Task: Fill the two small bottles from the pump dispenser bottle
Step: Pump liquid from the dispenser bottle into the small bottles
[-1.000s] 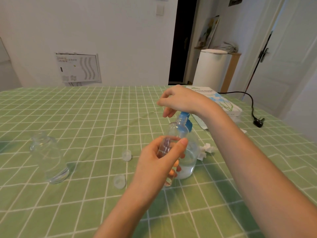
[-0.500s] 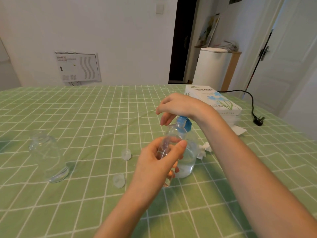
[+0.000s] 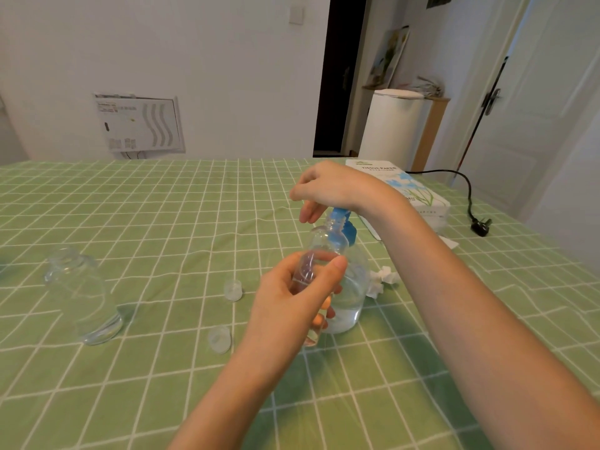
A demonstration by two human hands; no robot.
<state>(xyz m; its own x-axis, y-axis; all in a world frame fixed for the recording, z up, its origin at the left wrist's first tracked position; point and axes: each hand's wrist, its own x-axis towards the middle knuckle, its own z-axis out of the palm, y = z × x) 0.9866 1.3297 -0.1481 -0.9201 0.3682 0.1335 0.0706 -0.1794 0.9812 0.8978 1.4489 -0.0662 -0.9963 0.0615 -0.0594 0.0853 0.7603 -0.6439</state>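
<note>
Risen slightly with the blue pump head (image 3: pixel 339 213), the right hand (image 3: pixel 337 190) is resting on the pump dispenser bottle (image 3: pixel 354 280), fingers drooping loosely. The left hand (image 3: pixel 292 306) is gripping one small bottle (image 3: pixel 324 241) directly before it, fingers curled round; the second small bottle (image 3: pixel 81 297) is standing well left.

This is looking like a room in a home. A green checked cloth (image 3: pixel 136 222) is covering the desk (image 3: pixel 194 161). Just beyond the right hand (image 3: pixel 334 190) a tissue box (image 3: pixel 422 194) is lying, and farther right a black power cord (image 3: pixel 469 203) is trailing over the cloth. Well behind the hand a dark doorway (image 3: pixel 337 76) is opening in the white wall, with a white cylindrical container (image 3: pixel 393 125), a wooden cabinet (image 3: pixel 433 131) and a panelled white door (image 3: pixel 535 108) standing to its right.
</note>
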